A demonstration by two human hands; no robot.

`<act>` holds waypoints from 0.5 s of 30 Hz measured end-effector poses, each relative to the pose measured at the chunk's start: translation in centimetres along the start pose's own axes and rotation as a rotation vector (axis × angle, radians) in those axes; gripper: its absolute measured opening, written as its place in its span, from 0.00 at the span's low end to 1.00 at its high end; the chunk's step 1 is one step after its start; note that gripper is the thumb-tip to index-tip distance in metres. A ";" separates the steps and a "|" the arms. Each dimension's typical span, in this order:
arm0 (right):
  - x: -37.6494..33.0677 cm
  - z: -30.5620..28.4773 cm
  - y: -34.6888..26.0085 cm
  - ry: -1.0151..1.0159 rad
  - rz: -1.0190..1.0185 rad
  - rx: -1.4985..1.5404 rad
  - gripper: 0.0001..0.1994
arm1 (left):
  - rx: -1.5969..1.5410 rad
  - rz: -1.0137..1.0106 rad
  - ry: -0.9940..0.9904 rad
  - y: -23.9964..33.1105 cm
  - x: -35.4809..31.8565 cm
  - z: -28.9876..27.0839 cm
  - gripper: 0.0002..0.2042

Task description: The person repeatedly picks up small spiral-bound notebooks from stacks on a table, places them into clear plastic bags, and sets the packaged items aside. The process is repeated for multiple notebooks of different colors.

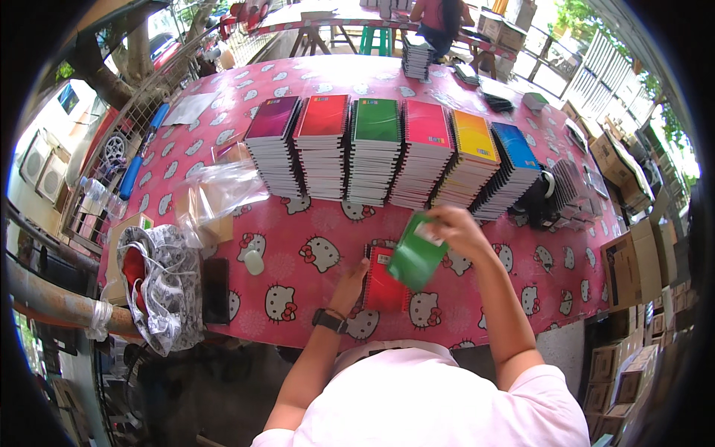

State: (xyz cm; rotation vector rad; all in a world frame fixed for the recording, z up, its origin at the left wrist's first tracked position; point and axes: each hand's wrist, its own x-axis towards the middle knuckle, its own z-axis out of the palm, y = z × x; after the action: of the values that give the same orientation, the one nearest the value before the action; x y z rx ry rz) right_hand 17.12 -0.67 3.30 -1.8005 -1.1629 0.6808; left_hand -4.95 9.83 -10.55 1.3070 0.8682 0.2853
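A green spiral notebook (414, 257) is held by its upper right corner in my right hand (456, 232), tilted and slightly blurred. Under it, partly covered, a red notebook (383, 287) lies on the table near my body. My left hand (348, 289), with a dark watch on its wrist, grips the red notebook along its left edge; some of its fingers are hidden. Beyond my hands stand tall stacks of spiral notebooks in a row: purple (271, 119), red (322, 115), green (376, 121), pink (428, 124), yellow (477, 136) and blue (515, 147).
Clear plastic bags (223, 195) lie left on the pink patterned table (320, 223), near a patterned cloth bag (171, 290), a dark phone (216, 290) and a pale rounded object (254, 262). More notebooks (417, 58) stand at the far edge. Cardboard boxes (629, 261) flank the right side.
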 end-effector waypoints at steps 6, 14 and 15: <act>-6.6 6.5 2.5 0.398 0.284 0.391 0.22 | -0.333 -0.072 -0.103 1.7 -1.1 0.3 0.28; -4.2 4.9 0.1 0.194 0.030 -0.411 0.11 | 0.114 0.180 -0.013 2.4 -2.0 0.7 0.25; -1.6 3.3 -0.3 0.420 -0.346 -0.460 0.09 | 0.098 0.213 -0.027 2.5 -2.1 0.9 0.25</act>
State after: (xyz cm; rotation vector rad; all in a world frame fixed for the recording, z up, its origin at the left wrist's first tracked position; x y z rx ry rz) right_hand 13.64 -0.86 2.00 -1.9144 -1.3565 -0.1799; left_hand -4.99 8.56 -7.39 1.4945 0.7277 0.3955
